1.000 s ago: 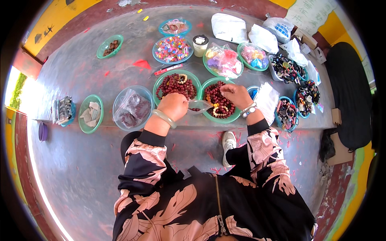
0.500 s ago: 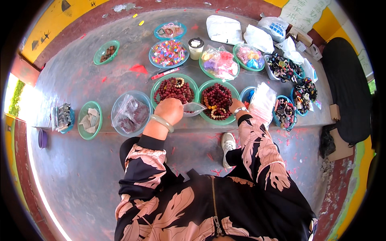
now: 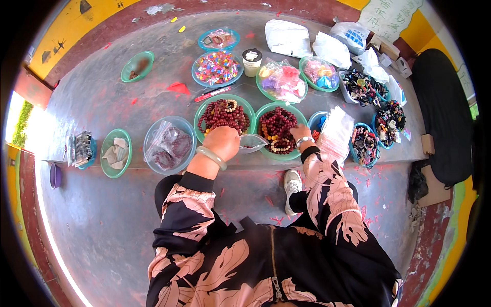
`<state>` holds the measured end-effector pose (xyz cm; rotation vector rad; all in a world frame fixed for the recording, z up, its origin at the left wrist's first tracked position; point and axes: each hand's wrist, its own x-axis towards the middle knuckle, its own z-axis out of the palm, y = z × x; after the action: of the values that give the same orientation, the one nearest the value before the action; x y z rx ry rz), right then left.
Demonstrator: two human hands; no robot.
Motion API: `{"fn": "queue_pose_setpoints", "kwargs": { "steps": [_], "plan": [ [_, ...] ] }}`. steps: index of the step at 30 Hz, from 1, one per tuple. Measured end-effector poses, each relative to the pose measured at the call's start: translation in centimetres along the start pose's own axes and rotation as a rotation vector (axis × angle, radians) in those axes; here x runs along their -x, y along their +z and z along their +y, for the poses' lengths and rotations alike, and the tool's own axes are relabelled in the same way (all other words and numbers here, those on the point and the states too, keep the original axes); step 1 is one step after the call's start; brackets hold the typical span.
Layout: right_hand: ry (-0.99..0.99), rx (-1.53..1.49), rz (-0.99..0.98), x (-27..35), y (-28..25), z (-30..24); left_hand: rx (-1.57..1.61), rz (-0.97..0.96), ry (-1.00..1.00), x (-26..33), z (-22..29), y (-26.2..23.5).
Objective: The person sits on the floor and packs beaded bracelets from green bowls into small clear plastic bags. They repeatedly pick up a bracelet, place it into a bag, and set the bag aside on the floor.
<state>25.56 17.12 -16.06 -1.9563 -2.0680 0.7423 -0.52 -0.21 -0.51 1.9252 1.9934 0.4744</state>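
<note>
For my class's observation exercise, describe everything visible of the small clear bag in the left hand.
The small bag looks like thin, clear plastic, extending roughly sideways. The left hand grips its left end; its right end overlaps the right bead bowl in view. Whether they touch, or anything is inside, is unclear.

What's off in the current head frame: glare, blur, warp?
All in the head view: bright opening at far left washed out; brown contents of the upper-left green bowl blurred; wall's red band bowed by the fisheye, corners black; left hand and right hand fairly sharp.
</note>
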Motion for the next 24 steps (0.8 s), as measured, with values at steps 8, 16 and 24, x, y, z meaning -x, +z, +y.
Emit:
{"fn": "queue_pose_setpoints", "kwargs": {
  "steps": [8,16,24],
  "plan": [
    [-0.052,-1.764,-0.286,3.5,-8.4,-9.0,0.001,0.010,0.025,0.1,-0.3,0.5],
    [-0.236,-2.074,-0.469,8.3,-14.9,-9.0,0.116,0.046,0.121,-0.6,0.5,1.1],
    [0.236,-1.503,-0.717,12.0,-12.7,-9.0,0.105,0.034,0.093,-0.9,1.5,1.2]
  ]
}}
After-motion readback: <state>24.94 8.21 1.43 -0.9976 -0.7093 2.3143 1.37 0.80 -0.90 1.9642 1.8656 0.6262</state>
